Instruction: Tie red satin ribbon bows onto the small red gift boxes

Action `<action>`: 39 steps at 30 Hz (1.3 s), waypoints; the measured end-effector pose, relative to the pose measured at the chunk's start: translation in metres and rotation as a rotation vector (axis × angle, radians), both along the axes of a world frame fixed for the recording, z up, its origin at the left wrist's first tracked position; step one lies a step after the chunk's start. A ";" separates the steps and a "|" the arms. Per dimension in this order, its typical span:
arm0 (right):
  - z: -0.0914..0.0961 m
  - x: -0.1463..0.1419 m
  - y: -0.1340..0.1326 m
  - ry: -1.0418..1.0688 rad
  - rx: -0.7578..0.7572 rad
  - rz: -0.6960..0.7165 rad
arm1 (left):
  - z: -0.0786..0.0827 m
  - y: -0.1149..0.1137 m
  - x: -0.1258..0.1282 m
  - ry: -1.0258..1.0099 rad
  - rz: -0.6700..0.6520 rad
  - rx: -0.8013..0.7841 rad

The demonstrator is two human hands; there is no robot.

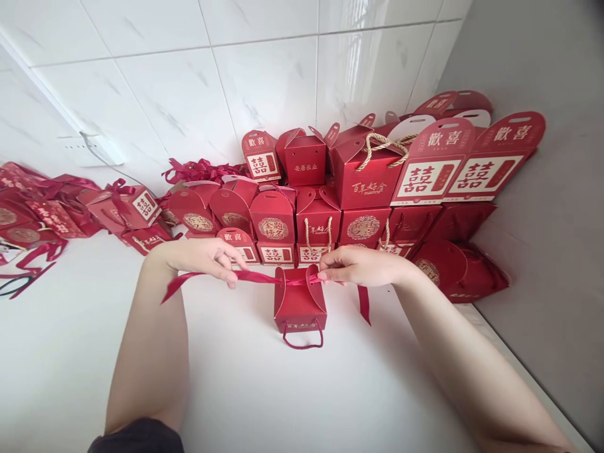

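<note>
On my feed, the ribbon (257,277) runs through the red box's (300,308) flaps

Left hand (207,258) loosely curled round one stretch, right hand (353,265) pinching it beside the box.

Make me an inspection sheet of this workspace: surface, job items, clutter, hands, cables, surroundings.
Surface: white tabletop; spills: nothing seen.
Job items: small red box, upright; red ribbon across its top; cord handle at its front.
Clutter: stacked red boxes behind; beribboned boxes at left.
Hands: left hand at the ribbon, grip unclear; right hand pinching the ribbon beside the box.
Cables: thin cable at the white power strip.
Surroundings: tiled wall behind; grey panel at right.
</note>
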State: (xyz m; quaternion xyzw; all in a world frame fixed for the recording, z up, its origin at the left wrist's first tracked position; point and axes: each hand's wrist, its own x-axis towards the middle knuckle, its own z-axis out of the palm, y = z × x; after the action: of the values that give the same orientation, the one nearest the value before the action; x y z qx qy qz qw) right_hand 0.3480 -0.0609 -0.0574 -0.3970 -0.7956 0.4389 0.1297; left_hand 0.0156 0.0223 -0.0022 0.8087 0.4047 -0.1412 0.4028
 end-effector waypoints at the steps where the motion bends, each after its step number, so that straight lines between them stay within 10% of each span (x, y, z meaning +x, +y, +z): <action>1: 0.000 0.000 0.000 -0.001 0.005 0.006 | -0.002 0.000 0.005 0.021 0.002 -0.049; 11: -0.004 -0.011 -0.001 0.041 -0.091 0.014 | -0.025 -0.010 0.061 -0.024 -0.253 0.061; 39: 0.004 -0.005 -0.003 0.135 -0.318 0.011 | -0.024 -0.013 0.063 -0.085 -0.059 -0.194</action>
State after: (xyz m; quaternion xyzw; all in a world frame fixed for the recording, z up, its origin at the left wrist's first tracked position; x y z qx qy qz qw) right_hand 0.3434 -0.0635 -0.0534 -0.3777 -0.7079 0.5854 0.1161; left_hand 0.0785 0.0097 -0.0258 0.7827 0.3477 -0.1572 0.4917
